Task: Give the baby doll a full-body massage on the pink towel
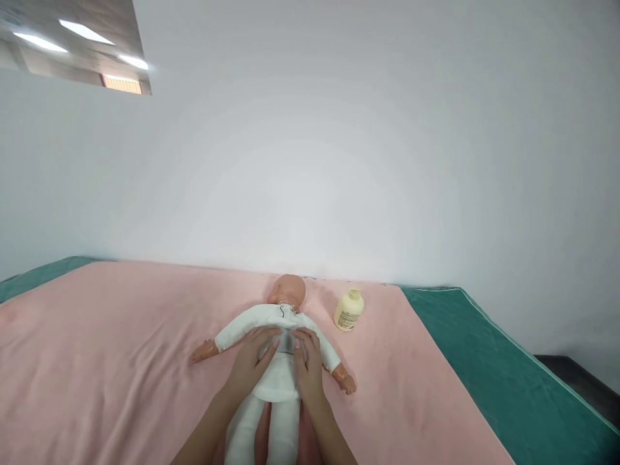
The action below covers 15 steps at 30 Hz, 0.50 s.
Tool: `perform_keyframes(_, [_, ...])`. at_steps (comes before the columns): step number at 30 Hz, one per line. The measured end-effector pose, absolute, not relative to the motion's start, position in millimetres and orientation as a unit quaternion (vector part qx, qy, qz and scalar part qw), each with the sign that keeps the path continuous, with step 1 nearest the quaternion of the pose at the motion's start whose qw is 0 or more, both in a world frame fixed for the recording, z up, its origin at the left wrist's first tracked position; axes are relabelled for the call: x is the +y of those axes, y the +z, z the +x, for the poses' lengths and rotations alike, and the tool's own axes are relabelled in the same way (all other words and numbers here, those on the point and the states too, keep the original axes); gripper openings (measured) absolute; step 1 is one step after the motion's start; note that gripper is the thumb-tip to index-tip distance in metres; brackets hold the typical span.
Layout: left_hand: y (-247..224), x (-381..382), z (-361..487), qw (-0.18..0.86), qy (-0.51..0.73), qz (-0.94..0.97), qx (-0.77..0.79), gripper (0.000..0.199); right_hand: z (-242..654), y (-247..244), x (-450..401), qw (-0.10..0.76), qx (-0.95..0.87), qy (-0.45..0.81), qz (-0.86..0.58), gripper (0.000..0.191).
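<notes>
A baby doll (276, 378) with a white cloth body lies on a pink blanket (121, 323), its arms spread and its head at the far end. My left hand (252, 357) rests on the left side of the doll's torso, fingers extended. On the torso's right side lies my right hand (307, 358), its fingers also stretched out. A narrow strip of the white torso shows between the two hands. Neither hand is closed around anything. To the right of the doll's head stands a cream pump bottle (348, 311) with printed text.
Green cloth (494, 355) shows beyond the blanket's right edge, with more at the far left. A plain pale wall (310, 142) rises behind the bed. At the upper left is a reflective panel (82, 48) showing bright lights. Something dark sits at the right edge.
</notes>
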<state>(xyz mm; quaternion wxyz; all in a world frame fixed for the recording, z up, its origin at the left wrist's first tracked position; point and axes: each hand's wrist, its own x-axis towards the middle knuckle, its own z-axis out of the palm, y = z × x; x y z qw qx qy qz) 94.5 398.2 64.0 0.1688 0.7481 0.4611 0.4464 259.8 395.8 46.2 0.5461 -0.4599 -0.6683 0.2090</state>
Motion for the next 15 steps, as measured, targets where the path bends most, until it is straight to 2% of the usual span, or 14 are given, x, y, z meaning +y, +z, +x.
perform_keyframes(4, [70, 429, 101, 0.159, 0.437, 0.761, 0.453, 0.031, 253, 55, 421, 0.532, -0.682, 0.195, -0.463, 0.033])
perform_keyframes(9, [57, 440, 102, 0.151, 0.422, 0.764, 0.465, 0.033, 249, 41, 429, 0.516, -0.681, 0.179, -0.489, 0.041])
perform_keyframes(15, [48, 440, 100, 0.148, 0.402, 0.766, 0.479, 0.032, 247, 30, 433, 0.485, -0.693, 0.174, -0.504, 0.038])
